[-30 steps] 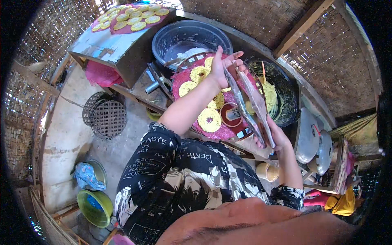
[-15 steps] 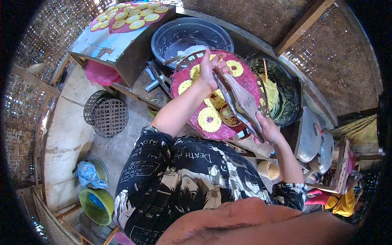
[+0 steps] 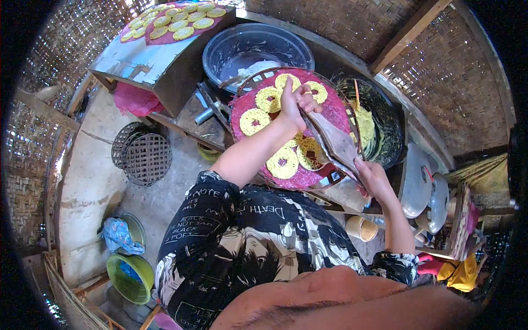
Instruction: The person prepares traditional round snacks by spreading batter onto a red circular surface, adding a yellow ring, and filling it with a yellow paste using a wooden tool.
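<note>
My left hand (image 3: 297,108) is closed around the upper end of a long wooden hand press (image 3: 334,137). My right hand (image 3: 375,179) grips its lower end. The press hangs slantwise over a round tray covered in pink mesh (image 3: 257,144), where several yellow lacy noodle rings lie. One finished-looking noodle ring (image 3: 282,163) sits near the tray's front. Partly under the press, a round yellow lacy piece (image 3: 309,152) with a tan edge shows. The thumb of my left hand points up and away from its fingers. The underside of the press is mostly hidden.
Behind the tray stands a big grey basin (image 3: 258,47) with pale residue. To the right, a dark pan (image 3: 391,113) holds yellow dough (image 3: 365,129). More noodle rounds (image 3: 186,23) lie on the box at far left. Baskets (image 3: 146,159) and a green tub (image 3: 132,279) stand lower left.
Both hands have shifted the press slightly to the right. More of the lacy piece beneath it and of the noodle rings near my left hand is now uncovered.
</note>
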